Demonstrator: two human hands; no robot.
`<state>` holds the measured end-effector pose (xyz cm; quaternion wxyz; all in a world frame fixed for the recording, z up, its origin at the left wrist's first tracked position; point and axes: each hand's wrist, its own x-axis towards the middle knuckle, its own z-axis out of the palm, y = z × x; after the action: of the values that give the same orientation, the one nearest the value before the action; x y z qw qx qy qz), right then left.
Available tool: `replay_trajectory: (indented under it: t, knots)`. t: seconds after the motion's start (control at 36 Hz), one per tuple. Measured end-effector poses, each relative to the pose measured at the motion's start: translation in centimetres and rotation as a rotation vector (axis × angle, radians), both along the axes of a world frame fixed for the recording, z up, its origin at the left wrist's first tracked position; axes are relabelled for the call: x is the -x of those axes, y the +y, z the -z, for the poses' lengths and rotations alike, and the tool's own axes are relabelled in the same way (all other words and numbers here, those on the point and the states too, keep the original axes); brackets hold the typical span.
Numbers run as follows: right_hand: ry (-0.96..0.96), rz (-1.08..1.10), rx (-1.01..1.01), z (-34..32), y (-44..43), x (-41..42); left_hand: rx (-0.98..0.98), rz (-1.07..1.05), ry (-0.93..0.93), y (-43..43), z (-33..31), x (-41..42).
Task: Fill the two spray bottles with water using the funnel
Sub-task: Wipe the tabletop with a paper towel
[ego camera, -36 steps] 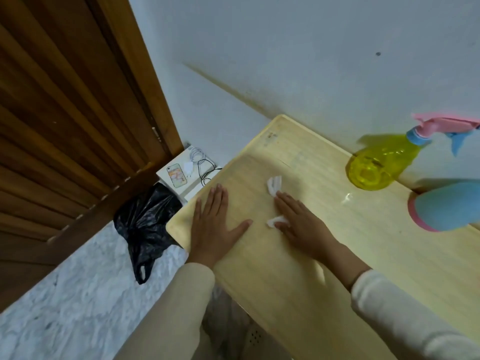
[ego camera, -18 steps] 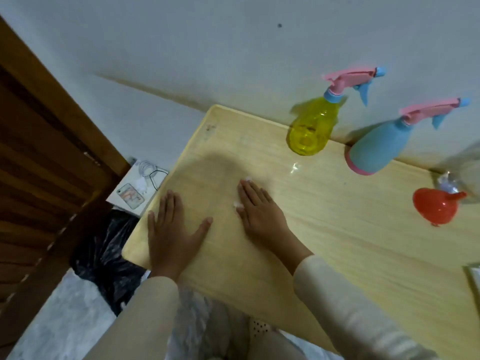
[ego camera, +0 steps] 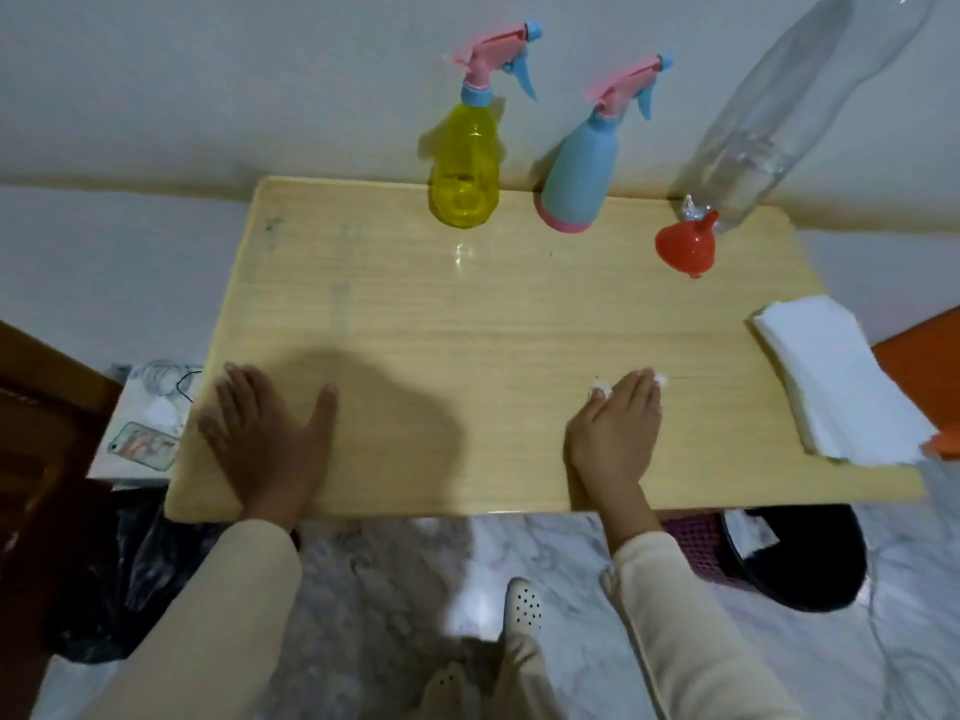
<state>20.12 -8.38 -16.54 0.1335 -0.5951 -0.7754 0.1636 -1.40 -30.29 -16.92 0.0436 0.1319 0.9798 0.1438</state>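
- along the far edge of the pale wooden table [ego camera: 467, 314], against the white wall [ego camera: 208, 96], i see the yellow spray bottle [ego camera: 466, 163] and, just right of it, the blue spray bottle [ego camera: 579, 174]. both stand upright with pink trigger heads on.
- right of the blue one the red funnel [ego camera: 685, 246] lies on the table. a tall clear plastic bottle [ego camera: 769, 111] is just behind it, and its top runs out of the picture.
- a stack of white napkins [ego camera: 841, 387] sits near the table's right edge.
- the left hand [ego camera: 270, 433] lies palm down by the front left corner, fingers straight and spread, gripping nothing.
- the right hand [ego camera: 615, 433] is flat too, fingers straight and together, pressing a small white tissue [ego camera: 660, 377] onto the table. only scraps of the tissue show past the fingertips.
- the floor [ego camera: 395, 589] is grey-white marble, and a perforated white shoe [ego camera: 523, 608] shows below the table's front edge.
- left of the table are a brown wooden door [ego camera: 36, 418], a black bag [ego camera: 98, 579] on the floor and a white box [ego camera: 156, 413] with a phone pictured on it. the box is partly hidden by the table.
- under the right front corner, a dark round bin [ego camera: 810, 563] and something pink and meshed [ego camera: 691, 537] are mostly hidden.
- an orange shape [ego camera: 919, 350] is cut off at the right border, and i cannot tell what it is.
- i cannot make out a water level in either spray bottle.
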Motion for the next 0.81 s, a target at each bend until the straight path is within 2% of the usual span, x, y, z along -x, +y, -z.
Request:
replay_trajectory:
  t: [0.08,0.17,0.28,0.33,0.44,0.58,0.81]
  knots:
    - [0.015,-0.117,-0.005,0.3,-2.8,3.1,0.011,0.032,0.0,-0.3,-0.1,0.0]
    - [0.078,-0.341,-0.007,0.3,-5.7,4.7,0.024,0.068,0.004,-0.5,-0.2,-0.3]
    - [0.098,-0.669,-0.004,-0.1,-7.2,3.9,0.013,0.107,0.016,-0.6,-0.2,-1.0]
    - [0.103,-0.742,0.028,-0.3,-6.3,2.9,-0.008,0.118,0.021,-0.7,0.0,-1.5]
    - [0.102,-0.719,0.007,-0.7,-4.4,1.8,-0.045,0.144,0.04,-1.2,0.4,-2.5]
    - [0.199,-0.678,0.057,-0.9,-5.9,1.7,-0.036,0.167,0.036,-1.4,0.3,-3.8]
    - [0.131,-0.684,0.001,-0.9,-5.7,-0.2,0.009,0.227,-0.037,-1.5,-0.1,-7.0]
